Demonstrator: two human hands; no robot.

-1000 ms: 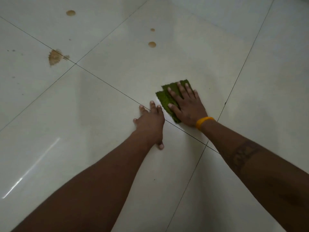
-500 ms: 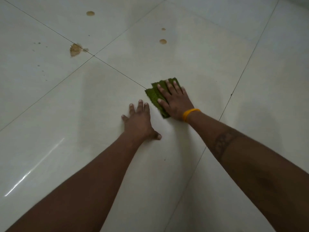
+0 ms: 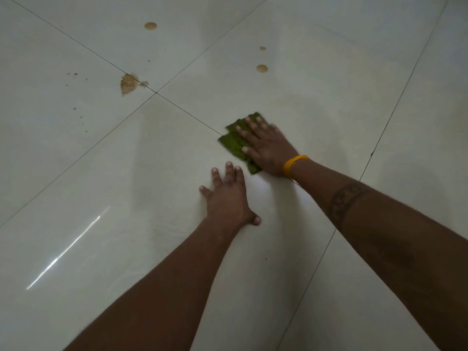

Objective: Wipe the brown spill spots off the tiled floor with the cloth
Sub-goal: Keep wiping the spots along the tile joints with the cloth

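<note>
Our right hand (image 3: 266, 148) lies flat w/ fingers spread, pressing the folded green cloth (image 3: 234, 143) onto the tiled floor (image 3: 76, 198); not gripping it, just pinning it down. The cloth sits across a grout line, its long axis running near-to-far, angled slightly right. Left hand (image 3: 229, 198) is splayed flat on the tile just beside the cloth on the near side, holding nothing, prob. bracing us.

Remaining brown spots all lie ahead. Two round drops (image 3: 262, 68) sit straight ahead of the cloth, so the right hand is nearer to them. The big smear (image 3: 129, 83) is forward-left by the tile corner, a lone drop (image 3: 150, 25) beyond it, fine specks (image 3: 76, 107) further left. Nothing stands btw cloth and spots; bare tile only. Next push likely goes forward.
</note>
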